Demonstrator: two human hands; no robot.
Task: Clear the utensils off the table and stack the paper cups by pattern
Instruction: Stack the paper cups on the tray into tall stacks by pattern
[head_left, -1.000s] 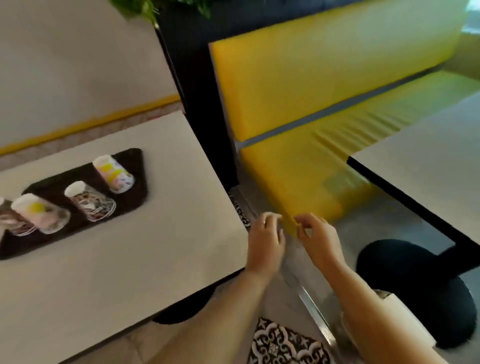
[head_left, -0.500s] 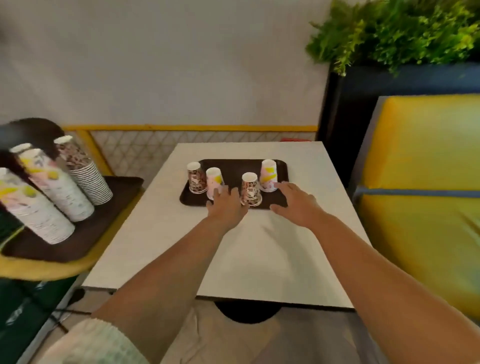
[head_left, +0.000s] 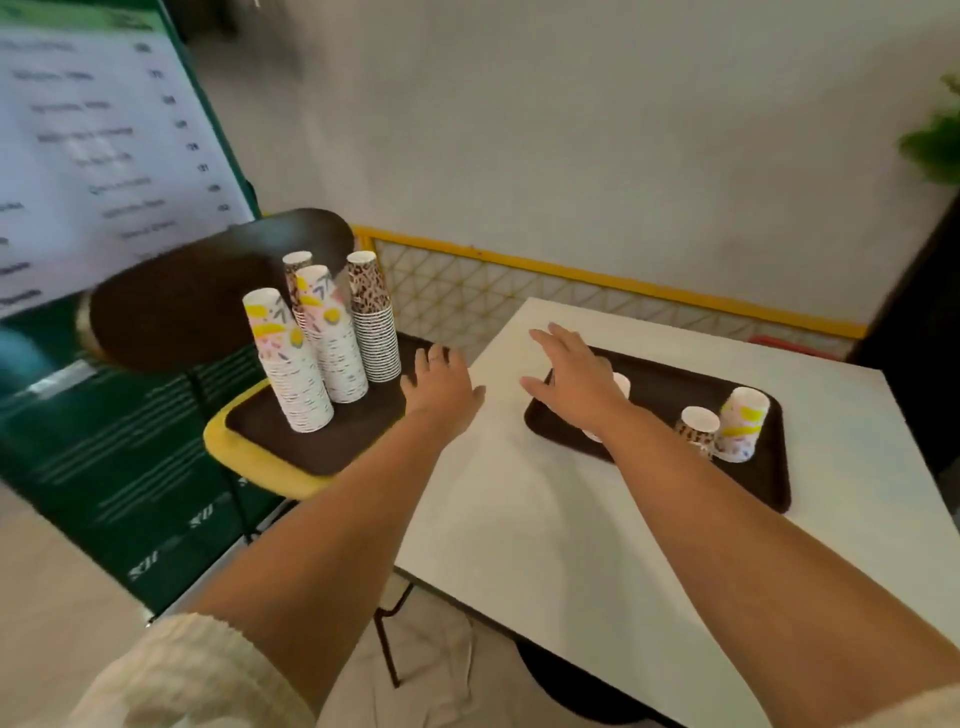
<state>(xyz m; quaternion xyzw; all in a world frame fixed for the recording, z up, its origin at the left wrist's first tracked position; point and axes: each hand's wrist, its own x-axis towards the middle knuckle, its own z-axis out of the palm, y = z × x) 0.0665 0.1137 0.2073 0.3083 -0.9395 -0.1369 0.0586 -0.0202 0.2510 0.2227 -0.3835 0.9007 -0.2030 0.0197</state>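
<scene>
Your left hand (head_left: 441, 384) flat, fingers spread, grasping nothing; four cup stacks (head_left: 332, 338) just left of it on chair tray (head_left: 311, 447). Your right hand (head_left: 576, 382) likewise released, over table tray (head_left: 769, 483); two loose cups (head_left: 727, 426) to its right, others hidden beneath palm, count unclear.

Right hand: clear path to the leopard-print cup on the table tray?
Probably yes. The right hand hovers open over the tray's left end; the leopard-print cup stands upside down further right, beside a yellow-patterned cup. Nothing lies between hand and cup.
</scene>
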